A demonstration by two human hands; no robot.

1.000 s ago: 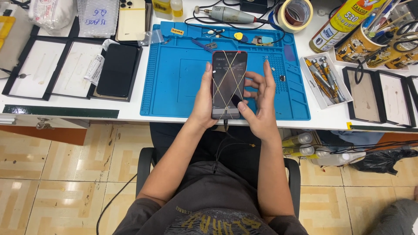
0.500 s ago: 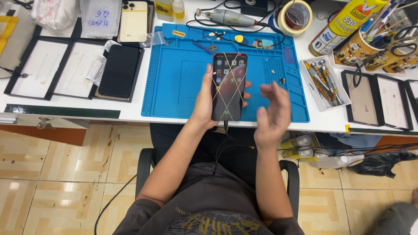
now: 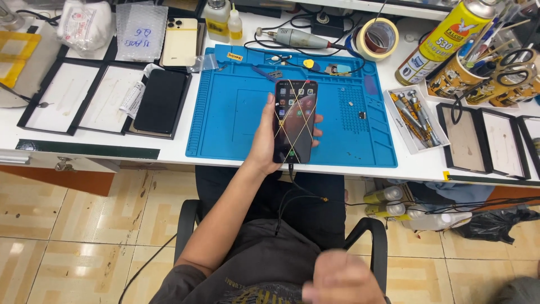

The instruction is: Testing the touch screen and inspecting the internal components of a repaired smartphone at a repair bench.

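Left hand (image 3: 264, 143) alone grasps the banded phone (image 3: 295, 121); right hand (image 3: 340, 278), blurred, state unclear. Risk: one-handed grip slips, cable (image 3: 298, 188) snags.

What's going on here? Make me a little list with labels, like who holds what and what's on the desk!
left hand: holds a phone upright over the blue mat
phone: screen lit, yellow bands crossed over it, cable hanging from its bottom end
right hand: low by the lap, blurred, holds nothing that shows
desk left: dark phone lying flat
desk right: tray of tools, spray can
desk back: tape roll
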